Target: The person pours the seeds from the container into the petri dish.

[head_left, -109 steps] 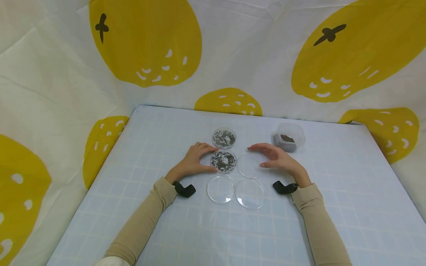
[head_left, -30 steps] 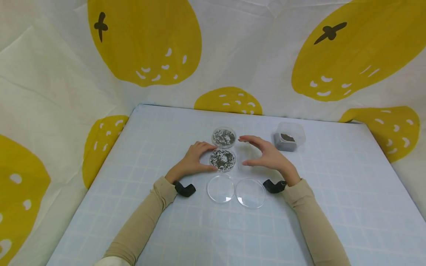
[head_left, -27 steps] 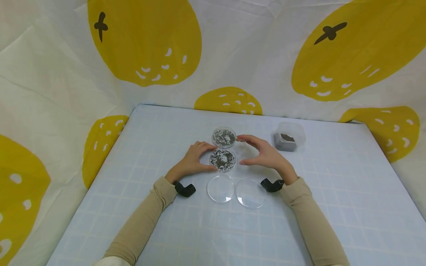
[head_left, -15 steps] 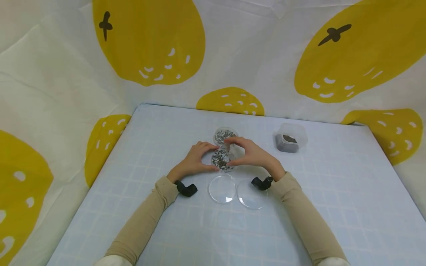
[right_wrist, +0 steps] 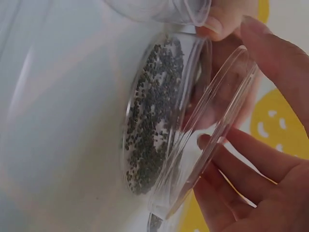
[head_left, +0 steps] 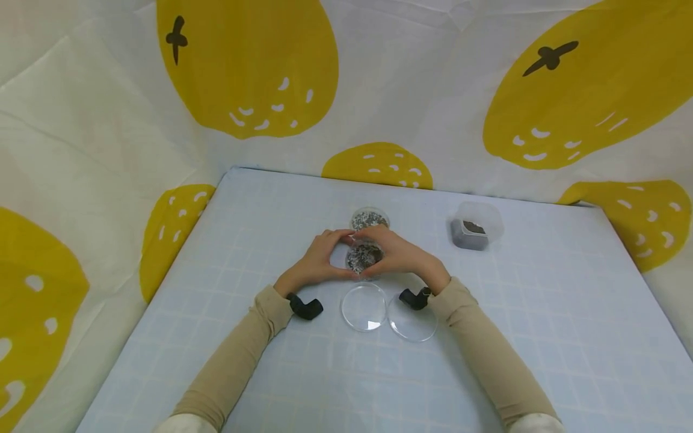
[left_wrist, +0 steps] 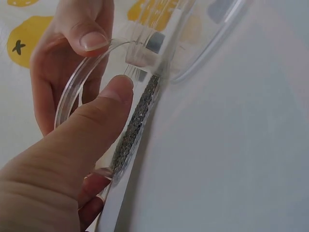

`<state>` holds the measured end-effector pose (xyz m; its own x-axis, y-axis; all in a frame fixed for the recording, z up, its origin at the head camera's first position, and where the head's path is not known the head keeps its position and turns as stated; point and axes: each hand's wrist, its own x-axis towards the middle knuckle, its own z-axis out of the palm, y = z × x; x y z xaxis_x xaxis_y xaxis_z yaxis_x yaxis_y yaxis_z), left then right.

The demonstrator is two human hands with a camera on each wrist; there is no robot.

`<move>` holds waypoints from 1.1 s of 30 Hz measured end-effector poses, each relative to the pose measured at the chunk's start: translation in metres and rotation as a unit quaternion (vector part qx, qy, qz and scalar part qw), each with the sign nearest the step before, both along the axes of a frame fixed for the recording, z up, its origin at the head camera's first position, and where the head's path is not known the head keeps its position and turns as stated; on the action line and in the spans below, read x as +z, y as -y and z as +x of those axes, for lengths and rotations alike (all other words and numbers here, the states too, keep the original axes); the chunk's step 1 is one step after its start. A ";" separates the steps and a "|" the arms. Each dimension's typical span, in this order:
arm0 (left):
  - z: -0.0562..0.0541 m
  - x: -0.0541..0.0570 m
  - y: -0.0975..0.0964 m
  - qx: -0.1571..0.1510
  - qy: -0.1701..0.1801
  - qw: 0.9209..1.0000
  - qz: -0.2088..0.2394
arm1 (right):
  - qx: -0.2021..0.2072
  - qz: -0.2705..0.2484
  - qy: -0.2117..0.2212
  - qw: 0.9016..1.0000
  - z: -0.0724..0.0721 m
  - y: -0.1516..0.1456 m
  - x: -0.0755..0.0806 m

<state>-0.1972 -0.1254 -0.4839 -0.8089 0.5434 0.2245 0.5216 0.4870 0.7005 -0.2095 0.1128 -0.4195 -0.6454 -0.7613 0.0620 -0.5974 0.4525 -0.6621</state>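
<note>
A round clear petri dish (right_wrist: pixel 193 65) with dark grains spread over its bottom stands on the table, and my left hand (head_left: pixel 319 260) grips its rim from the left between thumb and fingers. Above it, my right hand (head_left: pixel 403 252) holds a clear petri dish lid (right_wrist: pixel 231 96) by its edge. In the right wrist view the lid is tilted over the dish, one side lower than the other. In the left wrist view the left thumb (left_wrist: pixel 104 108) lies against the dish, near the lid's rim (left_wrist: pixel 67 101). The hands partly hide the dish in the head view.
Just behind is a second grain-filled petri dish (head_left: pixel 370 210). In front lie two clear round pieces, one at left (head_left: pixel 351 323) and one at right (head_left: pixel 411 340), the right one partly under the wrist camera. A clear box (head_left: pixel 469 242) with dark grains stands back right.
My right hand has moved left from beside the dish, bringing the clear lid over it. The clear disc formerly right of the dish is gone from that spot. The left hand stays put.
</note>
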 end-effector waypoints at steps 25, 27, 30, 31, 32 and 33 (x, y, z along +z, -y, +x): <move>0.000 0.005 0.002 0.000 0.015 1.000 0.008 | 0.034 0.013 -0.033 0.999 -0.001 0.006 -0.005; 0.002 0.002 0.003 0.003 0.019 1.000 0.006 | 0.042 0.009 -0.030 0.999 -0.001 0.006 -0.009; 0.002 -0.003 0.004 0.009 0.020 1.000 0.003 | 0.048 0.007 -0.027 0.998 0.001 0.006 -0.013; 0.002 -0.004 0.004 0.009 0.021 1.000 0.002 | 0.048 0.005 -0.025 0.999 0.001 0.006 -0.013; 0.002 -0.004 0.004 0.009 0.022 1.000 0.003 | 0.049 0.005 -0.026 0.998 0.002 0.005 -0.013; 0.001 -0.004 0.003 0.008 0.024 1.000 0.003 | 0.050 0.006 -0.028 0.998 0.002 0.004 -0.013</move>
